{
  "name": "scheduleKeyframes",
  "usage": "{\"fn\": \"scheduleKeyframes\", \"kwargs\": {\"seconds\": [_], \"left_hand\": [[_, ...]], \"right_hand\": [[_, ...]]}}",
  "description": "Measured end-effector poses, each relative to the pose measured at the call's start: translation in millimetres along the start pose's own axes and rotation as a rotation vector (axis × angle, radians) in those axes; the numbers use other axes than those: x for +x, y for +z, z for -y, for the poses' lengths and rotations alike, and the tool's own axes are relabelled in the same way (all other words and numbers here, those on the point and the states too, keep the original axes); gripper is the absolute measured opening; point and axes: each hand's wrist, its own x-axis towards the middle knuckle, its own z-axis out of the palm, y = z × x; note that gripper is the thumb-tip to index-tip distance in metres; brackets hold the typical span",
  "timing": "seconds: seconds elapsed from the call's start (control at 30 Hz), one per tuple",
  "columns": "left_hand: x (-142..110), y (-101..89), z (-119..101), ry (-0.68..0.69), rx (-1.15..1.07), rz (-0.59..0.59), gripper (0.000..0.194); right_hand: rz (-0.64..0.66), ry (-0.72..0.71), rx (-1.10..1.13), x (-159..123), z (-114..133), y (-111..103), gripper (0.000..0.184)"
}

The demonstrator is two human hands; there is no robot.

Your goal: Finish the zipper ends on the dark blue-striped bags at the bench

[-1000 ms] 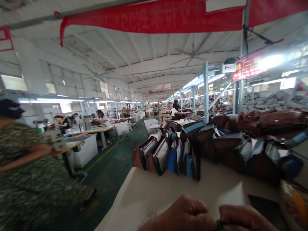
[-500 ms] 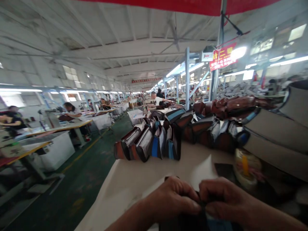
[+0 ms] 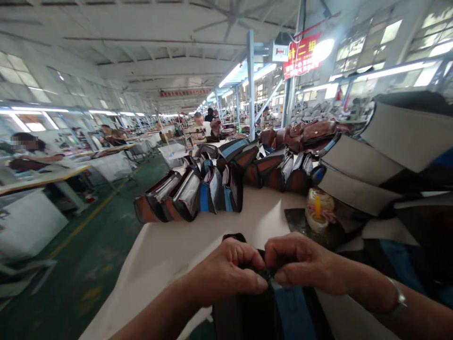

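A dark bag (image 3: 247,311) with a blue stripe (image 3: 294,307) hangs at the near edge of the table, below my two hands. My left hand (image 3: 230,269) pinches its top edge between thumb and fingers. Close beside it, my right hand (image 3: 307,264) grips the same edge, knuckles nearly touching the left; a silvery bracelet (image 3: 398,297) circles that wrist. The exact spot between the fingertips is hidden. Past my hands, several finished-looking bags (image 3: 184,193) in brown, black and blue stand in a row on the pale table (image 3: 170,245).
Right of my hands, a small pot (image 3: 317,222) with a yellow stick rests on a dark mat (image 3: 295,222). Large grey-backed panels (image 3: 357,184) are stacked at the right. Brown leather pieces (image 3: 304,134) lie behind. A green floor aisle (image 3: 102,241) runs left, with people at sewing tables beyond.
The view has turned right and tipped downward, so more of the bag and its blue stripe shows. Both hands keep their pinch on the bag's edge.
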Motion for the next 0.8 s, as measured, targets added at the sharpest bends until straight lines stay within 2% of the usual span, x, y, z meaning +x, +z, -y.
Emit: {"fn": "scheduleKeyframes", "kwargs": {"seconds": [0.13, 0.3, 0.47, 0.57, 0.8], "left_hand": [[2.1, -1.0, 0.3, -0.027, -0.007, 0.005, 0.016], [3.8, 0.7, -0.1, -0.024, -0.046, -0.012, 0.016], [4.7, 3.3, 0.9, 0.041, -0.038, -0.020, 0.031], [5.2, 2.6, 3.4, 0.021, 0.013, -0.031, 0.033], [3.4, -6.0, 4.2, 0.031, 0.050, 0.082, 0.039]], "right_hand": [[-0.044, 0.008, -0.048, -0.8, 2.1, 1.8, 0.029], [-0.113, 0.029, -0.099, 1.1, 2.5, 7.6, 0.026], [-0.134, 0.060, -0.059, 2.5, 2.6, 10.5, 0.015], [-0.150, 0.073, -0.078, 2.8, 2.6, 10.7, 0.014], [-0.119, 0.045, -0.101, -2.1, -1.8, 7.5, 0.013]]}}
